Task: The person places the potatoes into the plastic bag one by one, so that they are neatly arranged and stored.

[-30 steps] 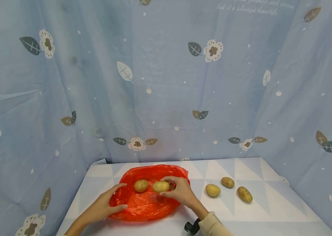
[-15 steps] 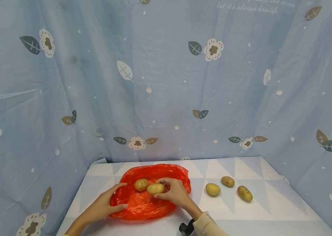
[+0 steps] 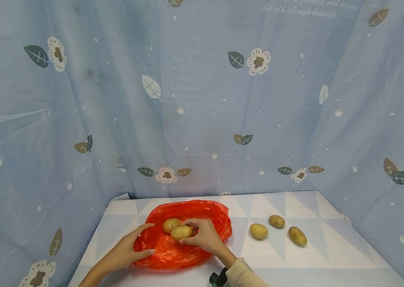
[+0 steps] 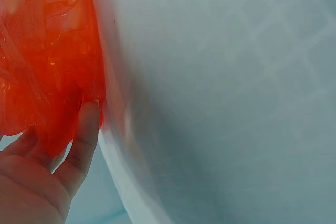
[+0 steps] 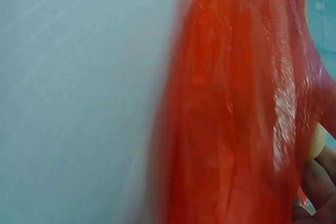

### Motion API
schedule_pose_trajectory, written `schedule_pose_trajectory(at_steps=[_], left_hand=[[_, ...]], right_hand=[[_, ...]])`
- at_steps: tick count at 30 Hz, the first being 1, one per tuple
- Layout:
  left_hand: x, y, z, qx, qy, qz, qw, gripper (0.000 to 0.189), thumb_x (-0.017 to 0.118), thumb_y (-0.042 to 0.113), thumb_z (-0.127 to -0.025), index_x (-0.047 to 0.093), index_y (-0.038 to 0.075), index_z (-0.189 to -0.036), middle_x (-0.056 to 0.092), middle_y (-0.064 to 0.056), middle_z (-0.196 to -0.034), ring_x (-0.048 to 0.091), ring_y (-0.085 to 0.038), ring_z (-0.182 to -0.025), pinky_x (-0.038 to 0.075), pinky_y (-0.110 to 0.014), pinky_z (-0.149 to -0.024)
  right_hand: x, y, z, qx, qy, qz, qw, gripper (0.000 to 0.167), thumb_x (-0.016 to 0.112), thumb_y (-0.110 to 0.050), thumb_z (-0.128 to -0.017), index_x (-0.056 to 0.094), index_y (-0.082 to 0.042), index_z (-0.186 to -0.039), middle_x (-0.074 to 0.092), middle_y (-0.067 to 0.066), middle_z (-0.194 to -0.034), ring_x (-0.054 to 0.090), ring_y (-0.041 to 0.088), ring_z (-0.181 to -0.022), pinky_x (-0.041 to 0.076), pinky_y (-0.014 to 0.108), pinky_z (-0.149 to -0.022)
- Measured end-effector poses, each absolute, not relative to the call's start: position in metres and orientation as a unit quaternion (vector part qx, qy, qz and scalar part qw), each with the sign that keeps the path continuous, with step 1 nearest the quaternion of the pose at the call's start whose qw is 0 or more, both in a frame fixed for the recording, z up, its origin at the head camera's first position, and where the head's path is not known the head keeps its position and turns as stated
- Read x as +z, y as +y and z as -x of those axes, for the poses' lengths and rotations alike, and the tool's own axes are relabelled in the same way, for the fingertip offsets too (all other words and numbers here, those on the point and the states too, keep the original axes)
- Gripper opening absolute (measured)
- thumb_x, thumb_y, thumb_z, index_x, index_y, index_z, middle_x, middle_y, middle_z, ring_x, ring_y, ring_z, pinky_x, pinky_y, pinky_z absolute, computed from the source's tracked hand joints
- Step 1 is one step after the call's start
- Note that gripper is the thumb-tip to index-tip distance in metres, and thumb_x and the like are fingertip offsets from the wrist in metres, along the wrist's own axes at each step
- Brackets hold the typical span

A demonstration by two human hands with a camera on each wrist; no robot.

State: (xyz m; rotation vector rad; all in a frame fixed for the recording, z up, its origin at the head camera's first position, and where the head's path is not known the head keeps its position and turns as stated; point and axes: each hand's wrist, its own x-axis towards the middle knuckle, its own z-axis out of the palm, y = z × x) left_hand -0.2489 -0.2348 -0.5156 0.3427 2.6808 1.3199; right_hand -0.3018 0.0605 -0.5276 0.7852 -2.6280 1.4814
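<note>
A red plastic bag (image 3: pixel 173 255) lies spread open on the table, its rim folded wide. One potato (image 3: pixel 170 224) rests inside it. My right hand (image 3: pixel 204 238) reaches over the bag's right side and pinches a second potato (image 3: pixel 180 233) between thumb and fingers, right in front of the first. At the left side my left hand (image 3: pixel 126 249) holds the bag's edge, thumb in front and fingers farther back. The left wrist view shows the left thumb (image 4: pixel 84 135) against the red plastic. In the right wrist view the bag (image 5: pixel 231 103) hides most of the right hand.
To the right of the bag lie three more potatoes on the table: a smooth one (image 3: pixel 258 231), a small one (image 3: pixel 276 221) and a spotted one (image 3: pixel 297 236). A patterned blue curtain (image 3: pixel 202 99) hangs behind and along both sides. A black device (image 3: pixel 218 277) sits at the right wrist.
My right hand has moved left with the potato, bringing it up against the front of the one in the bag. The left hand has stayed at the bag's left edge.
</note>
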Motion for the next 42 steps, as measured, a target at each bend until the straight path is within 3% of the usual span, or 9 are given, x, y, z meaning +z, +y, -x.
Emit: schedule_pose_trajectory(at_steps=[21, 42], left_hand=[[-0.515, -0.235, 0.249, 0.438, 0.887, -0.132, 0.063, 0.082, 0.084, 0.039, -0.086, 0.044, 0.014, -0.153, 0.048, -0.019, -0.151, 0.053, -0.041, -0.13, 0.055, -0.056, -0.096], [-0.514, -0.235, 0.249, 0.436, 0.887, -0.141, 0.064, 0.079, 0.082, 0.039, -0.088, 0.044, 0.014, -0.153, 0.048, -0.019, -0.151, 0.053, -0.039, -0.129, 0.054, -0.058, -0.097]], right_hand=[[-0.54, 0.033, 0.305, 0.479, -0.838, -0.262, -0.015, 0.042, 0.095, -0.028, -0.074, 0.077, -0.025, -0.112, 0.068, -0.018, -0.097, 0.056, 0.005, -0.07, 0.05, 0.021, -0.061], [-0.544, 0.022, 0.3, 0.475, -0.836, -0.273, -0.04, 0.043, 0.093, -0.018, -0.076, 0.077, -0.018, -0.116, 0.07, -0.019, -0.102, 0.057, 0.006, -0.074, 0.05, 0.02, -0.063]])
